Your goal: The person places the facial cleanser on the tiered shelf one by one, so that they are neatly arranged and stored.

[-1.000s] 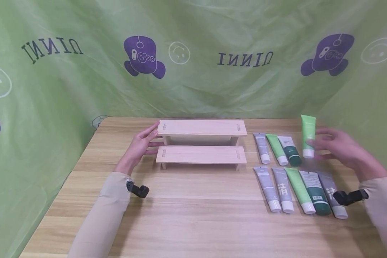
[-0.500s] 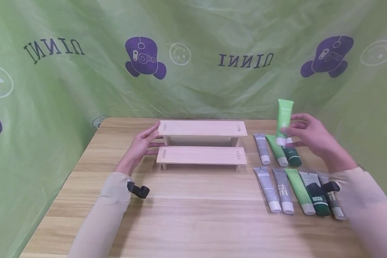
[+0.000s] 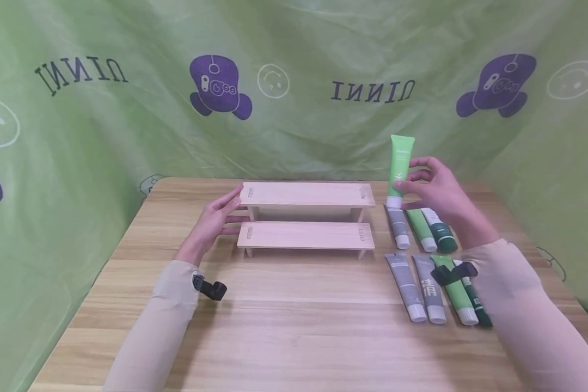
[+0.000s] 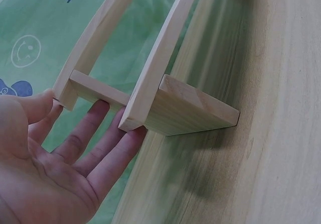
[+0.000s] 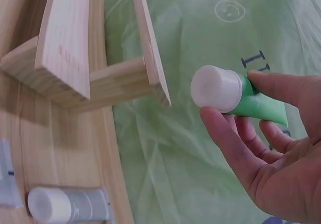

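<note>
My right hand (image 3: pixel 433 188) holds a light green squeeze tube (image 3: pixel 402 158) upright, white cap down, above the back row of tubes. In the right wrist view, thumb and fingers pinch the tube (image 5: pixel 256 106) near its white cap. At the left end of a two-step wooden display stand (image 3: pixel 306 235) is my left hand (image 3: pixel 213 223). Its fingers stretch out and touch the ends of the boards, as the left wrist view shows with the hand (image 4: pixel 65 169) against the stand (image 4: pixel 150 93). Both steps of the stand carry nothing.
Right of the stand lie two rows of tubes. The back row has a grey tube (image 3: pixel 398 228), a green tube (image 3: pixel 421 231) and a dark green one (image 3: pixel 442 234). In front are several more, including a grey tube (image 3: pixel 405 288); the right sleeve covers some. A green curtain (image 3: pixel 299 141) hangs behind.
My right hand has carried the green tube leftward and up, from the right of the back row to above the grey tube near the stand. The left hand stays put.
</note>
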`<move>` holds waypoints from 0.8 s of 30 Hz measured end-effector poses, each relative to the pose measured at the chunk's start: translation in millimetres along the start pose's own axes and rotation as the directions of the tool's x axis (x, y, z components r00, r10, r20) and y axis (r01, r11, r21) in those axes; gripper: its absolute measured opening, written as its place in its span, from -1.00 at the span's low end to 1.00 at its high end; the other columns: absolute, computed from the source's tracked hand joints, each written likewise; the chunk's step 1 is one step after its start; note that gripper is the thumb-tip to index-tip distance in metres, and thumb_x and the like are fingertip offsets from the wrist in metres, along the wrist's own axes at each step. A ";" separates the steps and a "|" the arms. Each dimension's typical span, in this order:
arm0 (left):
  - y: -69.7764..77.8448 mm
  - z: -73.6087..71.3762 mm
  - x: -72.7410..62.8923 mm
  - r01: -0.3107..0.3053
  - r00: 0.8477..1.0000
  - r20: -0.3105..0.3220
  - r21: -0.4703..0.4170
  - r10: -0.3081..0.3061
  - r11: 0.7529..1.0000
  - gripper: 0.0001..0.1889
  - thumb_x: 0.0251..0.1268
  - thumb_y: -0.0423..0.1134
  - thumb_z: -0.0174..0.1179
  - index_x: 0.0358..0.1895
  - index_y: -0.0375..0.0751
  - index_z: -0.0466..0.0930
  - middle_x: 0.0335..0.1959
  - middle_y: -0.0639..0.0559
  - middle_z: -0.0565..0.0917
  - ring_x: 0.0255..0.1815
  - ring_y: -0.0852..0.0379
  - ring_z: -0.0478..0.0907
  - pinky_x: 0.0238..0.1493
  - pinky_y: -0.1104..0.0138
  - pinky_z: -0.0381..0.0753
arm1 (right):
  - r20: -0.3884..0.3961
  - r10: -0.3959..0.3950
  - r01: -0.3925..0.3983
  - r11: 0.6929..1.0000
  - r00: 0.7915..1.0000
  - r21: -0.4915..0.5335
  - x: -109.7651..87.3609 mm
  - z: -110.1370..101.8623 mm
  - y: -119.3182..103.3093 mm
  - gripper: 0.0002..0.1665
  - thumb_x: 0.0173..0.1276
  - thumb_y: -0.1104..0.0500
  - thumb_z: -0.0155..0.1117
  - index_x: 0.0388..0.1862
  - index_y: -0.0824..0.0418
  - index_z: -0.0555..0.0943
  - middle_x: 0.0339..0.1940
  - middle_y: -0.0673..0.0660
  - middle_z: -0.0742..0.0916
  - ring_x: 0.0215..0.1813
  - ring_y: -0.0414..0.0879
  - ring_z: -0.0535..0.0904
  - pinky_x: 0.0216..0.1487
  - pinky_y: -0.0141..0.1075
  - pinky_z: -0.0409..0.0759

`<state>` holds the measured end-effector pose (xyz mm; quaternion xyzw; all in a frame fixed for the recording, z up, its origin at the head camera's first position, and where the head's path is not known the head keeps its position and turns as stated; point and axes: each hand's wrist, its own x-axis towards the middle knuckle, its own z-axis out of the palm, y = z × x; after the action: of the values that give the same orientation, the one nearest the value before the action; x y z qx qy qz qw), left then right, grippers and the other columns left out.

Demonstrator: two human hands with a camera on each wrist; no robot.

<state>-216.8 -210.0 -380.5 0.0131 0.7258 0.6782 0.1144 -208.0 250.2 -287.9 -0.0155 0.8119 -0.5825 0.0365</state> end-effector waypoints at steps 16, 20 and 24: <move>-0.6 0.1 0.6 0.012 1.000 -0.002 -0.012 -0.012 1.000 -0.47 0.60 0.01 -0.01 0.56 0.32 0.18 0.39 -0.29 0.43 0.27 -0.30 0.50 0.18 -0.10 0.60 | -0.071 -0.076 0.082 0.994 0.995 0.077 21.3 49.8 -7.8 -0.28 0.33 0.36 0.39 0.34 0.21 0.23 0.03 0.23 0.53 -0.04 0.02 0.57 -0.15 -0.03 0.78; -1.8 0.6 1.1 0.012 1.000 -0.005 -0.017 -0.013 1.000 -0.47 0.61 0.01 -0.01 0.55 0.32 0.19 0.39 -0.28 0.42 0.27 -0.32 0.49 0.19 -0.11 0.60 | -0.092 -0.091 0.101 0.989 0.992 0.108 24.7 58.8 -6.9 -0.29 0.32 0.40 0.38 0.32 0.22 0.23 0.01 0.23 0.54 -0.09 0.01 0.60 -0.16 -0.06 0.78; -1.7 0.9 0.3 0.011 1.000 -0.008 -0.014 -0.011 1.000 -0.47 0.61 0.00 -0.03 0.56 0.32 0.18 0.39 -0.29 0.41 0.27 -0.31 0.50 0.20 -0.11 0.59 | -0.127 -0.131 0.146 0.983 0.983 0.111 27.8 67.7 -4.5 -0.27 0.31 0.41 0.38 0.34 0.24 0.22 0.01 0.22 0.53 -0.08 0.00 0.60 -0.15 -0.11 0.78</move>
<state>-216.7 -209.2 -382.2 0.0056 0.7216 0.6826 0.1153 -230.5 182.9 -306.3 -0.0350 0.7730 -0.6313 -0.0519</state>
